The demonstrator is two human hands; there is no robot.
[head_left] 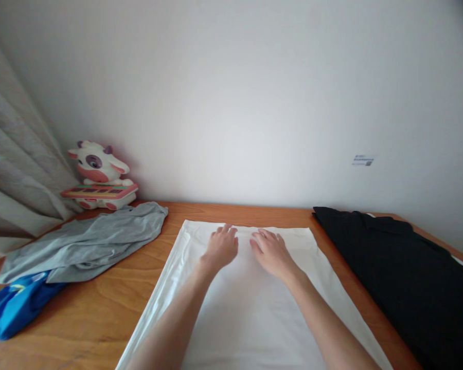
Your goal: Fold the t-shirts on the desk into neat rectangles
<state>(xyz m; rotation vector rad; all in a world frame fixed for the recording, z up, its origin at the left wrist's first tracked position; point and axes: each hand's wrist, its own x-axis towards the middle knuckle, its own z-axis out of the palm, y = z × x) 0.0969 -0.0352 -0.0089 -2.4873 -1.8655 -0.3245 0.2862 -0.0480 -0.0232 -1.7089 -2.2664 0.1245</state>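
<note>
A white garment (pixel 250 308) lies spread flat on the wooden table, its far edge running straight across near the wall. My left hand (pixel 221 245) rests on the cloth close to that far edge, fingers stretched forward and holding nothing. To its right, my right hand (pixel 270 250) lies on the same cloth with its fingers extended and a little bent. A narrow gap separates the two hands. The near end of the garment runs out of view at the bottom, partly covered by my forearms.
On the left, a grey garment (pixel 100 241) lies crumpled over a blue cloth (pixel 19 303). Behind it stands a cow-shaped toy keyboard (pixel 102 180) beside a curtain (pixel 19 128). Black clothing (pixel 401 277) covers the right side of the wooden table (pixel 111 313). A pale wall (pixel 247 103) rises behind.
</note>
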